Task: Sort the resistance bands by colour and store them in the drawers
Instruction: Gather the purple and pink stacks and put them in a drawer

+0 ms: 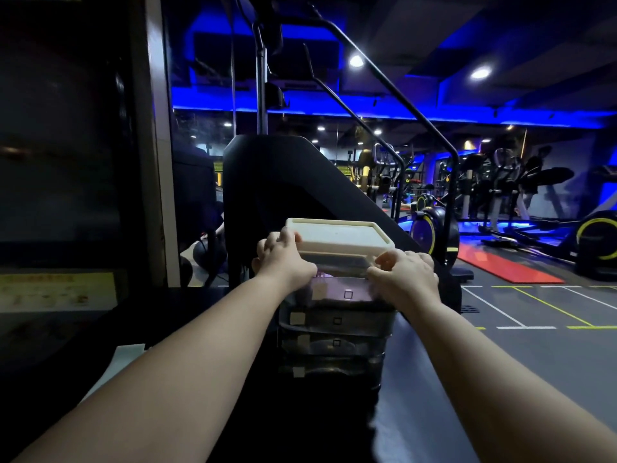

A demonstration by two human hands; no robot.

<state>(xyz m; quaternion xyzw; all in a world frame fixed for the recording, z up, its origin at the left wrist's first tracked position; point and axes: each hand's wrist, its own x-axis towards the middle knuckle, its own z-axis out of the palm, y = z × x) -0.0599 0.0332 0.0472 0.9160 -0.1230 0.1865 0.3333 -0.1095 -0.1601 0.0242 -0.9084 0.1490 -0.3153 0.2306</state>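
A small drawer unit [337, 320] with a cream-white top [340, 237] and several stacked translucent drawers stands in front of me. Its top drawer [344, 290] is pulled out toward me, and something purple shows faintly inside it. My left hand [282, 259] grips the drawer's left front corner, its fingers curled over the rim by the unit's top. On the right front corner my right hand [405, 275] holds the rim in the same way. The lower drawers are pushed in, each with a pale label on its front. No resistance band is plainly visible.
A black stair-climber machine [277, 182] rises right behind the unit. A dark wall with a yellow notice [56, 289] fills the left. To the right lies grey gym floor with painted lines [534, 309], a red mat [504, 267] and exercise bikes [430, 225].
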